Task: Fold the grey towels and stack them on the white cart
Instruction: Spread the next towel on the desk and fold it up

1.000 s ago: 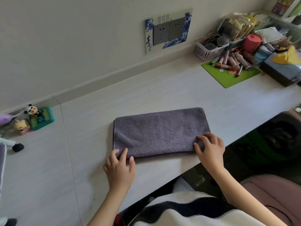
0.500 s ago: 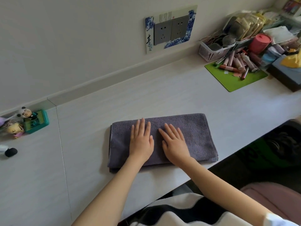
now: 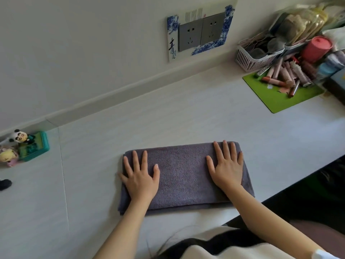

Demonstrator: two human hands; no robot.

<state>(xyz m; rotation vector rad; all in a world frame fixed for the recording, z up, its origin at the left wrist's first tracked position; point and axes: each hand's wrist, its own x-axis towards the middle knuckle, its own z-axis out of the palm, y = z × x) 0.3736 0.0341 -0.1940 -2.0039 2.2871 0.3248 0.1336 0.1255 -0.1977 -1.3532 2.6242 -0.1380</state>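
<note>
Item: grey towel (image 3: 183, 174), folded into a long rectangle, lying flat near the front edge of the pale desk (image 3: 168, 113), long axis running left to right. Left hand (image 3: 140, 177) is pressing its left end, right hand (image 3: 226, 166) its right end; both palms down, fingers straight and spread. Layers at the near edge possibly two; unclear. Wall socket plate (image 3: 200, 30) is sitting behind; green mat (image 3: 281, 98) far right.
</note>
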